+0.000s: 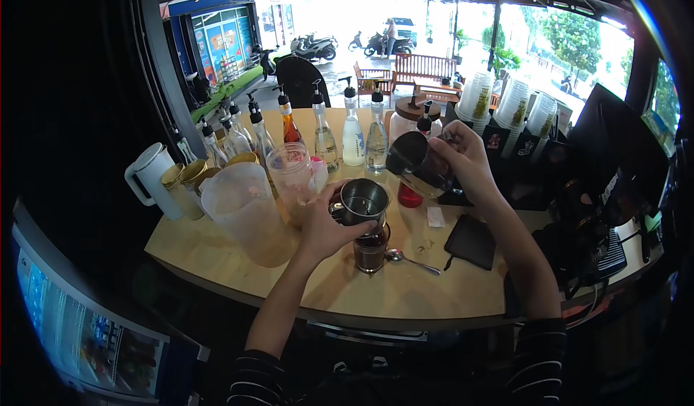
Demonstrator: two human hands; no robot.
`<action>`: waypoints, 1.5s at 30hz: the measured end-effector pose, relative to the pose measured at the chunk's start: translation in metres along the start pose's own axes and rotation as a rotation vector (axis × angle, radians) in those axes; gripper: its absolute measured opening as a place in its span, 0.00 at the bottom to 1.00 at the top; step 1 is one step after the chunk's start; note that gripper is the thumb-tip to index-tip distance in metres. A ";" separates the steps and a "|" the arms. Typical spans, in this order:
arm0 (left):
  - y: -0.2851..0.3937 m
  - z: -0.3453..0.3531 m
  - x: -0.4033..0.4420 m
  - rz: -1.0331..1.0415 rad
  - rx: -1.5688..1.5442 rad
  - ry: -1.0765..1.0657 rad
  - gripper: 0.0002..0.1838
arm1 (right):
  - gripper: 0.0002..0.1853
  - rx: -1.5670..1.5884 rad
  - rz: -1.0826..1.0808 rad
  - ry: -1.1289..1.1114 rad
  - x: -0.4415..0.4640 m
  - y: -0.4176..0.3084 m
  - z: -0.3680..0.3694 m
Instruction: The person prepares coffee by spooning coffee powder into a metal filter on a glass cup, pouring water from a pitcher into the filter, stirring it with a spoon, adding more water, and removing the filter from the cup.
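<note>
My left hand [324, 222] is wrapped round a stainless steel cup [365, 202], whose open mouth faces up toward me. Directly below it, a small glass [370, 260] with dark brown liquid stands on the counter; whether the two touch, I cannot tell. Higher up and to the right, my right hand [463, 157] grips a dark, round-mouthed pitcher [409, 153], tilted to the left. Its contents cannot be made out. A metal spoon [416, 261] lies beside the glass. Left of my left hand stand a large frosted plastic jug [242, 207] and a clear jar [289, 171].
Pump-top syrup bottles [353, 135] line the back of the wooden counter [332, 290]. A brown-lidded jar [416, 110] and stacked plastic cups [510, 102] stand back right. A black pouch [470, 243] and a white packet [435, 217] lie at right. A white pitcher [153, 178] stands far left.
</note>
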State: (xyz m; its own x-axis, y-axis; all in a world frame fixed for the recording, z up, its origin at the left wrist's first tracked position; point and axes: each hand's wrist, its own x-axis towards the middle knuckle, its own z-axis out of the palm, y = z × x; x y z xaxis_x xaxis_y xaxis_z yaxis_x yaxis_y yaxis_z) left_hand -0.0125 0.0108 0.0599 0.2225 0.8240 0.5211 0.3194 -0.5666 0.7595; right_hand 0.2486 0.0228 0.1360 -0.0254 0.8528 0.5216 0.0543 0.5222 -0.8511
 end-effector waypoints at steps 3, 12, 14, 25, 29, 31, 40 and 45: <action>0.001 -0.003 0.005 0.016 -0.013 -0.013 0.43 | 0.09 0.070 0.011 0.143 -0.012 0.020 -0.007; 0.015 -0.010 0.012 0.007 -0.033 -0.032 0.43 | 0.12 0.234 0.200 0.304 -0.072 0.117 -0.015; 0.015 -0.011 0.013 -0.007 -0.033 -0.036 0.44 | 0.11 0.250 0.250 0.338 -0.085 0.124 -0.009; -0.001 0.002 -0.002 -0.099 -0.186 -0.142 0.46 | 0.04 0.424 0.289 0.429 -0.109 0.179 0.011; -0.007 0.007 -0.010 -0.096 -0.202 -0.146 0.46 | 0.05 0.409 0.283 0.440 -0.113 0.185 0.015; -0.008 0.010 -0.013 -0.100 -0.196 -0.135 0.46 | 0.05 0.363 0.249 0.410 -0.116 0.197 0.014; -0.018 0.019 -0.021 -0.062 -0.098 -0.092 0.44 | 0.08 0.290 0.260 0.361 -0.120 0.210 0.010; -0.018 0.014 -0.029 0.060 -0.186 0.081 0.49 | 0.09 0.259 0.269 0.358 -0.120 0.206 0.011</action>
State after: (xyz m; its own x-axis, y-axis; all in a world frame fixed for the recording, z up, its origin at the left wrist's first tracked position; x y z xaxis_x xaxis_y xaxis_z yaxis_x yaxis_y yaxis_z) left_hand -0.0118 -0.0026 0.0258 0.1586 0.7903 0.5919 0.1309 -0.6110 0.7807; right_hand 0.2521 0.0287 -0.1025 0.3009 0.9252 0.2310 -0.2383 0.3075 -0.9212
